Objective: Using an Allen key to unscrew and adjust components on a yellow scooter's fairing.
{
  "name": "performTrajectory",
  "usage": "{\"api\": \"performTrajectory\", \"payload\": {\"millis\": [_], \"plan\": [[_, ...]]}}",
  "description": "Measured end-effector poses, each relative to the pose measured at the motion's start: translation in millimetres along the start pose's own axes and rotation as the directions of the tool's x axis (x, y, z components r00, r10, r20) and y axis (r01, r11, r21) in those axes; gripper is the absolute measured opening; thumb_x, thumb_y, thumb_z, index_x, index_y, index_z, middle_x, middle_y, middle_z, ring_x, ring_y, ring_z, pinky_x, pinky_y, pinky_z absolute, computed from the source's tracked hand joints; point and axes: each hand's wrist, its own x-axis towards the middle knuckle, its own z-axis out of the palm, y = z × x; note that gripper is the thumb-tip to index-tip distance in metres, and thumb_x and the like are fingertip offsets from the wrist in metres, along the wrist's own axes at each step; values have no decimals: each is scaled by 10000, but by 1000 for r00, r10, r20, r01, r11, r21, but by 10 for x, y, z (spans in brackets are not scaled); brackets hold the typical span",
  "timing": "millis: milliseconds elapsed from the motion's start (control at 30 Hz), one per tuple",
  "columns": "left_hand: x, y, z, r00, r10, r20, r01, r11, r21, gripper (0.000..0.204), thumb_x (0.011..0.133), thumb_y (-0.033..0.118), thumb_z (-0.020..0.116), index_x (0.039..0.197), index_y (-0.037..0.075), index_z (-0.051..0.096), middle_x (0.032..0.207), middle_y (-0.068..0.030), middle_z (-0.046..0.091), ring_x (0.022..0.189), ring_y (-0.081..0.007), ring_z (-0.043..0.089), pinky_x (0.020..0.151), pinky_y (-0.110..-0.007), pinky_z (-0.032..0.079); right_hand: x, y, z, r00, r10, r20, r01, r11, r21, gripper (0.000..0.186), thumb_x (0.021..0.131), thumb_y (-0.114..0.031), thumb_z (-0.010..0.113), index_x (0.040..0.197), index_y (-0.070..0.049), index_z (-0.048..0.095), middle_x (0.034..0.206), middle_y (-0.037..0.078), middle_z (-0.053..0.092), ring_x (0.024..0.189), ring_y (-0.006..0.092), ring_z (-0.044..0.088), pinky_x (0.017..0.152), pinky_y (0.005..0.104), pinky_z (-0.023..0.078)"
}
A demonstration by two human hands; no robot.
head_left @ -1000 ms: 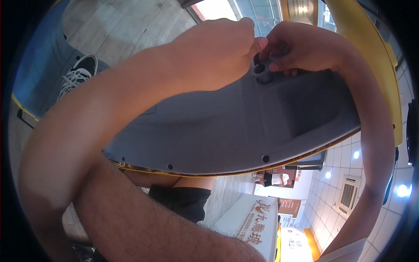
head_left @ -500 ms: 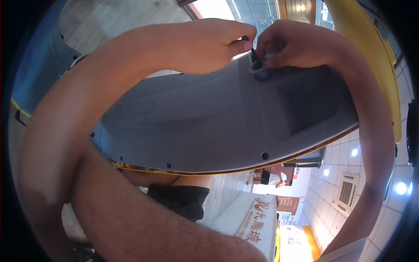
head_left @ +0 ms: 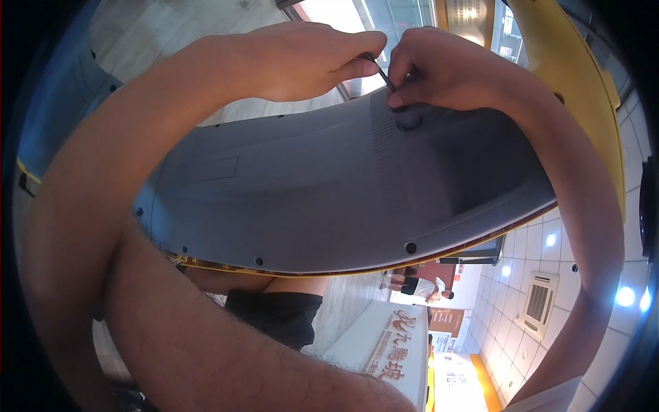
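A thin dark rod [head_left: 385, 77] runs slantwise between my two hands above a long grey plastic panel [head_left: 295, 192] edged in yellow. Its upper end is pinched between thumb and fingers of my left hand [head_left: 316, 63]. My right hand [head_left: 453, 72] closes its thumb and forefinger around the rod's lower end, just over the panel's far edge. What the rod's tip meets is hidden by those fingers. Beside them a round dark recess [head_left: 409, 121] shows in the panel, next to a ribbed strip [head_left: 383, 130].
Round dark fastener points, one a dark round hole [head_left: 410, 247], line the panel's near edge. A yellow body part [head_left: 583, 69] curves up at the right. My bare leg [head_left: 261, 343] lies below the panel. People stand in the background near a white sign [head_left: 384, 357].
Both hands have shifted slightly left, and more of the rod shows between them. My right fingertips now close on its lower end, covering the round fitting seen there before.
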Motion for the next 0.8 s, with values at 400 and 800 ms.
{"api": "performTrajectory", "payload": {"millis": [400,800], "plan": [[-15,367,-449,701,-629,336,710,568,-416,344,932,343,546,874,48,714,835,-80,684,762,-216,589,733,-366,460,57,-19,44,998,-45,-37,44,999,-22,164,758,-138,781,816,10,741,863,121,679,866,273,644,790,369,492],[-27,-17,-206,942,124,-312,-157,984,-81,230,916,163,618,788,-14,689,831,-160,699,790,-311,664,720,-405,508,58,165,50,988,-156,2,156,987,-29,198,759,-191,797,872,-32,765,783,112,701,738,259,672,686,386,508]]}}
